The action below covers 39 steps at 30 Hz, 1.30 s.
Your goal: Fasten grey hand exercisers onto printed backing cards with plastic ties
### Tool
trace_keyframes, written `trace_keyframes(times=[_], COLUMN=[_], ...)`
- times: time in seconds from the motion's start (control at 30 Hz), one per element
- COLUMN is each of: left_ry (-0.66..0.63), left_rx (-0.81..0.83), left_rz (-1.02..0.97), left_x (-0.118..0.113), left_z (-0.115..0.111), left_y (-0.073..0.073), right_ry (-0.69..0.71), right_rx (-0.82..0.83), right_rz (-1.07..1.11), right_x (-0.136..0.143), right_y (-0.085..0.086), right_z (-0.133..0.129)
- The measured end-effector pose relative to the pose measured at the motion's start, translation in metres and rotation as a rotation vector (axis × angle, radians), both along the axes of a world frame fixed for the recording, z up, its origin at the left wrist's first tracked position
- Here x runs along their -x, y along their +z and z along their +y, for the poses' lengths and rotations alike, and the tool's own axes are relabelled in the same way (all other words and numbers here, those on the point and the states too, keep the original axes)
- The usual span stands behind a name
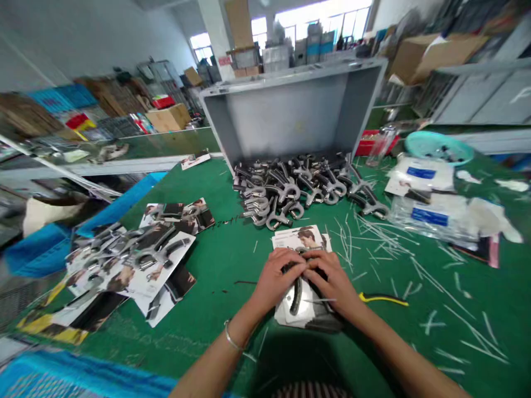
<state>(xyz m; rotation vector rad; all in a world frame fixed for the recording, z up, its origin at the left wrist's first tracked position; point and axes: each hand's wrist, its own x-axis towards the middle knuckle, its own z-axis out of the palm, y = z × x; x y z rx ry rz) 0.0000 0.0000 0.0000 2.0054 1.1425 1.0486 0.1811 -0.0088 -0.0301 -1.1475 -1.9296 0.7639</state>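
My left hand [277, 278] and my right hand [332, 281] press together on a grey hand gripper [296, 294] that lies on a stack of printed cards [299, 239] on the green table [215, 260]. Both hands grip the top of the tool, fingers curled over it. Its curved handle shows below my fingers. A silver bracelet sits on my left wrist.
A tipped grey crate [290, 108] spills a heap of hand grippers [298, 188] behind the cards. Finished carded grippers [133, 260] lie at left. Cut cable ties [385, 237] litter the right side, near a yellow-handled tool [384, 299], plastic bags [427, 204] and a teal bowl [438, 147].
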Motion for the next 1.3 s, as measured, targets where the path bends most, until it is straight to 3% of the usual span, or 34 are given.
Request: trace_keyframes(times=[0.1,0.2,0.33,0.4,0.57,0.73,0.8,0.97,1.07,1.17,1.3], left_ry=[0.092,0.138,0.004,-0.056,0.116,-0.114,-0.075,0.3,0.273,0.243,0.153], left_rx=[-0.093,-0.172,-0.276,-0.246,-0.086,-0.231,-0.213,-0.053,0.093,0.182,0.207], left_rz=[0.086,0.128,0.261,0.256,0.018,0.391,0.451,0.397,0.35,0.302,0.18], left_x=[-0.007,-0.015,-0.018,-0.012,-0.002,-0.006,-0.002,0.015,0.019,0.02,0.031], left_z=[-0.008,-0.022,-0.042,-0.045,-0.044,-0.062,-0.07,-0.089,-0.093,-0.09,-0.085], left_y=[0.008,0.007,-0.004,-0.006,-0.002,-0.017,-0.018,-0.017,-0.017,-0.014,-0.013], right_ry=[-0.066,-0.127,-0.141,-0.126,-0.121,-0.121,-0.109,0.103,0.254,0.344,0.402], right_rx=[0.021,0.056,0.046,0.033,0.008,0.004,0.003,0.002,0.04,0.102,0.153], right_rz=[0.079,0.143,0.151,0.136,0.104,0.085,0.074,-0.124,-0.312,-0.358,-0.283], right_x=[0.001,0.003,0.007,0.008,0.013,0.016,0.013,-0.005,-0.013,-0.014,-0.012], right_y=[-0.001,-0.002,-0.002,-0.001,-0.001,-0.002,0.002,0.027,0.048,0.061,0.059], right_z=[0.0,0.0,0.0,0.0,-0.001,0.0,0.0,-0.018,-0.037,-0.051,-0.053])
